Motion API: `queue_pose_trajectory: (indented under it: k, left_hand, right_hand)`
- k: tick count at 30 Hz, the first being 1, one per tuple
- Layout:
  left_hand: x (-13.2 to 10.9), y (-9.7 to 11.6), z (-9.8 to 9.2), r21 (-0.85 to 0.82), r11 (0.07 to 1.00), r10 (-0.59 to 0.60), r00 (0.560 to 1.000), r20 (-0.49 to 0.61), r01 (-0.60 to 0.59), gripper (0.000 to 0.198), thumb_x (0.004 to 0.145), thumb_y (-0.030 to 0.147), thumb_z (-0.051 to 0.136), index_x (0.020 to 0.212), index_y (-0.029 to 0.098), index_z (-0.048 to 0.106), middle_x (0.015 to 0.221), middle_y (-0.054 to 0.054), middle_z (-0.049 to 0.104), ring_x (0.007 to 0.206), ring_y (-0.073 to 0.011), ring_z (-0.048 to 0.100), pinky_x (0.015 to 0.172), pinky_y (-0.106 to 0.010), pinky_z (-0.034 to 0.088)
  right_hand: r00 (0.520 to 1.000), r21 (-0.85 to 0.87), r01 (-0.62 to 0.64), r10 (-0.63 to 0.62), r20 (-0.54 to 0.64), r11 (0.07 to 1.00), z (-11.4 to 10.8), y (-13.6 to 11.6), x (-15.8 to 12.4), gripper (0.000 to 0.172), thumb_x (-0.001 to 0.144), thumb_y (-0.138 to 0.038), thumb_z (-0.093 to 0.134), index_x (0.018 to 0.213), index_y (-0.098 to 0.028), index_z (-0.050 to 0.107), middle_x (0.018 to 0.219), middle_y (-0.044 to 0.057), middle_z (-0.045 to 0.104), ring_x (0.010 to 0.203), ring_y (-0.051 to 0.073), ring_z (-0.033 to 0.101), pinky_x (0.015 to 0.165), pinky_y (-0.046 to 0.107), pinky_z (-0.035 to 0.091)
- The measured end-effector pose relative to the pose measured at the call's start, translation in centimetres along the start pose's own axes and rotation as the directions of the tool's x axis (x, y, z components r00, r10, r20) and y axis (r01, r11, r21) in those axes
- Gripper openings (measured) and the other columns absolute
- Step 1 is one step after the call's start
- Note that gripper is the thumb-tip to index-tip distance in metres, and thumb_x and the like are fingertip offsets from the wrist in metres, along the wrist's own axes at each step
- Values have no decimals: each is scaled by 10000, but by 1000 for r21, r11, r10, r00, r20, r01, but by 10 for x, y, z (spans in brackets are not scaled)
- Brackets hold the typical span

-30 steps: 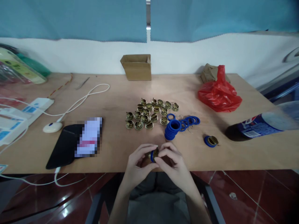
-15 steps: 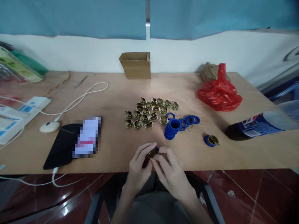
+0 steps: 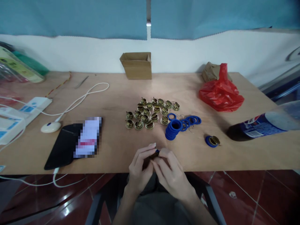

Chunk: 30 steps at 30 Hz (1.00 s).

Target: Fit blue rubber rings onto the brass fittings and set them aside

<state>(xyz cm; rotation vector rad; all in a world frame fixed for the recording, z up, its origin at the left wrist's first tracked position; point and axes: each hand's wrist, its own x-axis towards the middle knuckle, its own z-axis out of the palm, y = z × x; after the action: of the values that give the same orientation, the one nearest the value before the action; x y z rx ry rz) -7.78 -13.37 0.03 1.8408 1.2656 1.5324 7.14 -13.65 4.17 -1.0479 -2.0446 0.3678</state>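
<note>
At the table's near edge, my left hand and my right hand meet with fingers pinched around one small brass fitting. A bit of blue shows at its far side; the fingers cover most of it. Beyond my hands stand several similar round brass fittings with raised flaps in loose rows. Right of those rises a stack of blue rings, with more loose blue rings and thin wire pieces beside it. One brass fitting in a blue ring sits apart on the right.
A cola bottle lies at the right, below a red plastic bag. An open cardboard box stands against the wall. At left are two phones, a white cable and a power strip.
My left fingers have closed further over the top of the brass fitting, so less of it shows. Both hands stay in the same place; the things on the table have not moved.
</note>
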Motion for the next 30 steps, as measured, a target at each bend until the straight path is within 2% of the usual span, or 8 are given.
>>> queue_pose_trajectory:
  k: [5,9,12,22,26,30]
  left_hand:
    - [1,0,1,49,998,43,999,-16,-42,406,878,-18,610,1194,231,656,1198,-61,739,1115,-191,735,963,-343,638]
    - [2,-1,2,71,993,100,994,-36,-97,369,874,-22,620,1164,204,657,1170,-67,743,1084,-182,747,914,-312,658]
    - [2,-2,1,61,994,98,994,-43,-95,358,867,-24,627,1150,193,661,1172,-71,746,1091,-183,749,892,-292,662]
    - [0,-3,3,82,994,79,996,-39,-75,387,865,-29,604,1164,205,679,1185,-67,751,1096,-178,744,972,-316,640]
    - [0,-3,2,88,996,11,1000,-20,-9,440,863,4,647,1243,224,658,1185,-66,750,1071,-184,748,935,-310,656]
    - [-1,-2,4,104,995,3,1000,-14,-2,491,878,22,666,1315,245,633,1215,-67,739,1096,-190,740,958,-317,651]
  right_hand:
    - [1000,3,10,-10,-19,1000,1,1,0,206,983,-32,520,1081,-164,644,1017,110,640,1030,228,655,931,375,615]
    - [999,3,21,-21,-27,1000,3,3,-1,182,976,-21,537,1062,-144,641,1016,117,631,1027,231,655,927,369,611]
    - [999,-9,27,-28,-20,1000,4,3,-2,160,972,-16,545,1023,-136,638,1005,119,635,1009,232,660,913,365,609]
    - [1000,-38,13,-13,-7,999,8,5,-2,175,977,-21,522,1012,-161,620,1001,106,644,967,229,670,879,368,609]
    - [992,90,-110,114,-47,990,7,7,0,163,986,-118,590,1124,-204,607,1069,91,620,1003,213,667,900,349,605]
    - [933,333,-310,352,-72,891,10,12,0,267,915,-161,710,1123,-255,571,1042,37,610,939,178,659,804,284,600]
